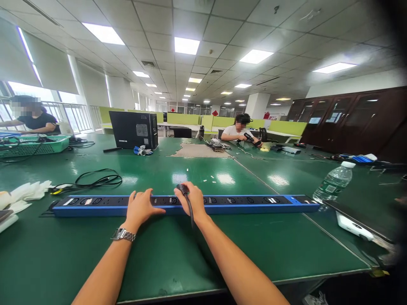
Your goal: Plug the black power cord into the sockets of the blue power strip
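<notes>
A long blue power strip (222,208) with black sockets along its top lies across the green table in front of me. My left hand (141,208) grips it left of the middle, fingers over the far edge and thumb stretched along the near side. Between the fingers of my right hand (194,202) is a black power plug (182,188), held just above the strip's middle. Its black cord (190,209) hangs down past my palm toward the near side. Whether the plug touches the strip I cannot tell.
A looped black cable (98,180) and white gloves or wrapping (28,192) lie left. A water bottle (335,182) stands by the strip's right end. Farther back are a black computer case (132,129), a green basket (55,146) and two seated people.
</notes>
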The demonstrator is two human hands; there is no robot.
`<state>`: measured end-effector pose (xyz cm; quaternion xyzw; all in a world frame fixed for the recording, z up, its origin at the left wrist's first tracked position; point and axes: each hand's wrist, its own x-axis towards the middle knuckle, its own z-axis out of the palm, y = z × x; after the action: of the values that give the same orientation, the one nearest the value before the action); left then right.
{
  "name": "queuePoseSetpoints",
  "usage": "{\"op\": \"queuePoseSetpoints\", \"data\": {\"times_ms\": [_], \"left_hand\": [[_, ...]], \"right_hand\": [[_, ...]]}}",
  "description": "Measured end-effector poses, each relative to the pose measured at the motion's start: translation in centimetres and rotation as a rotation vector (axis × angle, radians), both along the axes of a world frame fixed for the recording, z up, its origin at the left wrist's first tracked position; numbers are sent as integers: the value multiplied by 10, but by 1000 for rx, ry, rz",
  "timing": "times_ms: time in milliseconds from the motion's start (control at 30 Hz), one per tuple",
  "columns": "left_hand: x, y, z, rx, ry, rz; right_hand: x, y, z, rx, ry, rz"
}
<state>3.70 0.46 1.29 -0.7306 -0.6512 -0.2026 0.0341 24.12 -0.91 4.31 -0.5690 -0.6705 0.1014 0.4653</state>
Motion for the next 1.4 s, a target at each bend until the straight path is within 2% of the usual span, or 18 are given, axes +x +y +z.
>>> {"op": "queuePoseSetpoints", "data": {"times_ms": [100,233,367,600,800,967,1067,1133,1267,1333,1400], "left_hand": [[2,-4,3,17,5,-23],[6,-6,4,20,-16,-49],[4,-5,4,28,-8,-78],[-7,-6,5,25,7,-113],[-13,-11,7,40,-6,-102],[-14,-14,4,69,15,-116],[-18,-15,-1,109,-4,-155],[-19,-16,-2,129,-41,-213],[-14,-17,-2,96,-118,-373],[-11,-16,-2,62,-158,-387],[-9,-16,-4,58,-193,-367]], "right_hand": [[-21,-4,-4,-75,-114,46],[-34,-6,-11,-131,-242,78],[-37,-6,-14,-140,-279,75],[-51,-11,-8,-170,-327,110],[-60,-10,-17,-123,-347,113],[-53,-8,-26,-59,-371,129],[-36,-6,-28,-76,-435,187],[-13,-4,-29,-102,-462,180],[58,0,-33,-182,-474,48],[97,2,-34,-174,-444,-26],[127,4,-35,-200,-344,-158]]}}
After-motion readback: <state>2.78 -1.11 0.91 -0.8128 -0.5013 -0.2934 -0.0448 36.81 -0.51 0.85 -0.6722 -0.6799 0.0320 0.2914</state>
